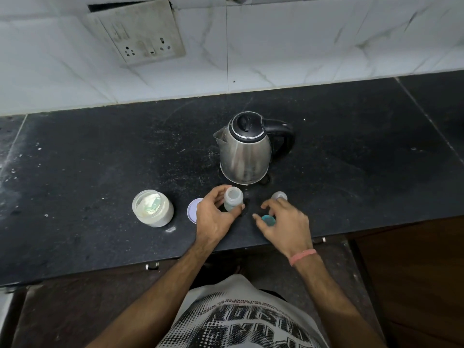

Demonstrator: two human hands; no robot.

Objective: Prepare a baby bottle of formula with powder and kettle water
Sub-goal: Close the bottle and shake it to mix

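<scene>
Evidently to steady it for filling, the left hand [216,214] grips the open bottle [233,198] at frame centre below the kettle [247,151] — the right hand [286,222], fingers loosely spread, hovers over the teal ring [268,219].
</scene>
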